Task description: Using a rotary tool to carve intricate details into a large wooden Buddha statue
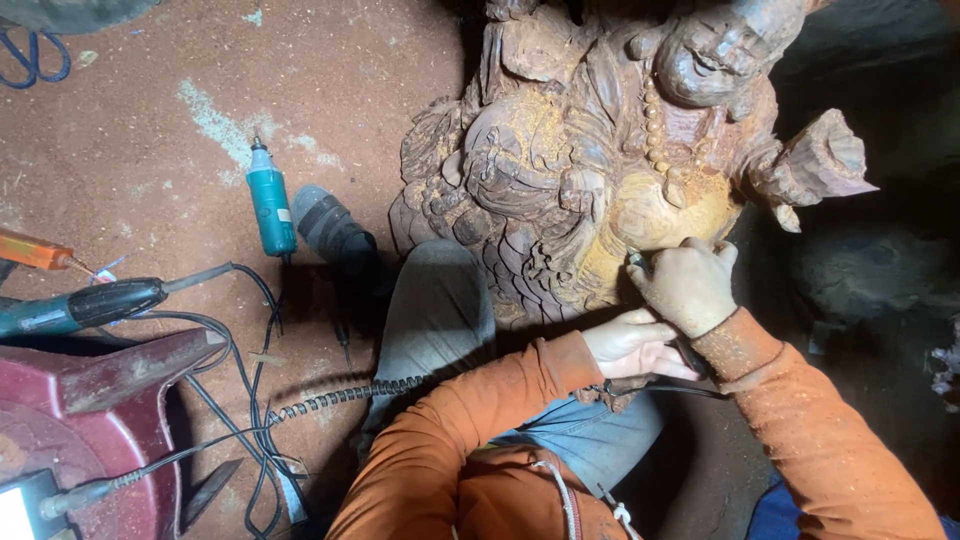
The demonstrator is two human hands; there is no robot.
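Here the right hand (688, 285) has its grip clamped on a slim rotary carving tool (640, 263), whose tip meets the pale belly of the wooden carved figure (590, 150) lying on the floor (130, 110) against the person's knee. The left hand (632, 345), just below, closes its grip around the tool's cable (690, 385). A teal grinder (270, 200) lies well apart.
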